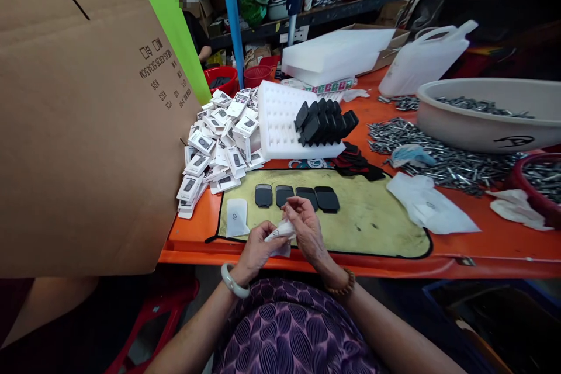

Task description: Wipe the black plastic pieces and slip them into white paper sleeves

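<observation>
Both of my hands meet over the front edge of a yellow-green mat [368,216]. My left hand [258,248] is closed on a small white plastic bag [280,231] with a printed mark. At the bag's upper end, the fingers of my right hand [307,228] pinch it; whether anything is inside is hidden. Just beyond my hands lie several flat black rounded pieces in a row, among them a black piece [263,195] at the left end. A white pouch [237,217] rests flat on the mat, left of my hands.
A heap of small white boxes [236,160] lies behind left. White foam trays [280,123] hold black pieces [326,123]. Metal pins [438,155] surround a large basin [486,114] at right. A big cardboard box [87,128] blocks the left. A person's arm [204,49] shows behind.
</observation>
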{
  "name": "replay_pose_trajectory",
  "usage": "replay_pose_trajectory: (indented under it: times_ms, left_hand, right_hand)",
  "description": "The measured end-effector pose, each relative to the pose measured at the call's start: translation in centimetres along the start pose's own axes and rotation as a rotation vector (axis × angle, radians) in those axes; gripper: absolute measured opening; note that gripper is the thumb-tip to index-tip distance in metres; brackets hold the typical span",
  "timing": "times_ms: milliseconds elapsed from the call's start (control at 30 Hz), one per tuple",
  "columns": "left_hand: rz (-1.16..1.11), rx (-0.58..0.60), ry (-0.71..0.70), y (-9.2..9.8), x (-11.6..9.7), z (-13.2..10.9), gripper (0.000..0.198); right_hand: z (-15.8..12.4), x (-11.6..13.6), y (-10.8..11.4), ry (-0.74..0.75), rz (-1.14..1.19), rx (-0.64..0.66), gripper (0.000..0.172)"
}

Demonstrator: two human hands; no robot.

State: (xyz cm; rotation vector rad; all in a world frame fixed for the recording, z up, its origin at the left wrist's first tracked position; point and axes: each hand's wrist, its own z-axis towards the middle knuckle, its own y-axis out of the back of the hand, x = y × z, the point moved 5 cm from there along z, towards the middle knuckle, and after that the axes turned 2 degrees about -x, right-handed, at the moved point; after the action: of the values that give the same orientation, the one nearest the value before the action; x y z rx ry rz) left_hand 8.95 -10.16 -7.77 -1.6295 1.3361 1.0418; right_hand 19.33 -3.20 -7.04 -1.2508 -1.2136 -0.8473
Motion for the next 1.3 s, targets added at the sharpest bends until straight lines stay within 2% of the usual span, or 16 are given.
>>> replay_pose_trajectory:
  times_ms: [100, 233, 333, 400, 467, 667, 867, 933, 1033, 1100, 1167, 1233, 1300]
  left_hand:
    - [0.121, -0.092, -0.096, 0.8, -0.6, -0.3, 0.031]
    - [0.294, -0.112, -0.165, 0.8, -1.2, -1.1, 0.028]
    - [0.136, -0.065, -0.084, 0.5, -1.1, -1.3, 0.043]
    - [-0.061, -0.042, 0.000, 0.5, -0.9, -1.3, 0.058]
    - [-0.179, -0.054, 0.030, 0.8, -1.0, -1.1, 0.063]
    - [-0.084, -0.109, -0.021, 2.2, -1.3, -0.3, 0.045]
    - [0.059, -0.078, -0.057, 1.6, -1.1, -0.5, 0.048]
    - [-0.017, -0.125, -0.081, 1.3, -1.1, -0.6, 0.046]
    - [-0.290, -0.194, -0.050, 1.0, -0.6, -0.7, 0.041]
    - [-0.482, -0.149, 0.047, 0.6, 0.0, -0.6, 0.041]
    - [-0.616, -0.043, 0.170, 0.2, 0.5, -0.6, 0.043]
    - [-0.668, 0.045, 0.252, 0.3, 0.9, -0.7, 0.045]
    - [-0.623, 0.078, 0.245, 0.8, 1.2, -0.6, 0.046]
  right_hand:
    - [-0.1, -0.4, 1.1, -0.098, -0.078, 0.082, 0.044]
    - [-0.5, -0.6, 1.5, -0.210, -0.061, 0.216, 0.033]
    - [-0.6, -0.3, 1.6, -0.212, 0.023, 0.218, 0.027]
    - [-0.6, -0.2, 1.5, -0.205, 0.042, 0.223, 0.028]
    - [-0.6, -0.2, 1.5, -0.198, 0.041, 0.246, 0.031]
    - [-1.2, -0.1, 1.4, -0.212, 0.030, 0.323, 0.035]
    - [-1.2, -0.2, 1.4, -0.148, -0.123, 0.326, 0.035]
    - [-1.2, -0.5, 1.4, -0.154, -0.157, 0.322, 0.039]
    - [-1.6, -1.2, 1.3, -0.230, -0.124, 0.337, 0.043]
    - [-1.9, -1.5, 1.1, -0.294, -0.030, 0.340, 0.043]
    - [-2.2, -1.7, 1.0, -0.370, 0.114, 0.322, 0.042]
    - [-2.5, -1.8, 0.6, -0.460, 0.258, 0.311, 0.041]
    - [-2.7, -2.1, 0.1, -0.553, 0.364, 0.329, 0.043]
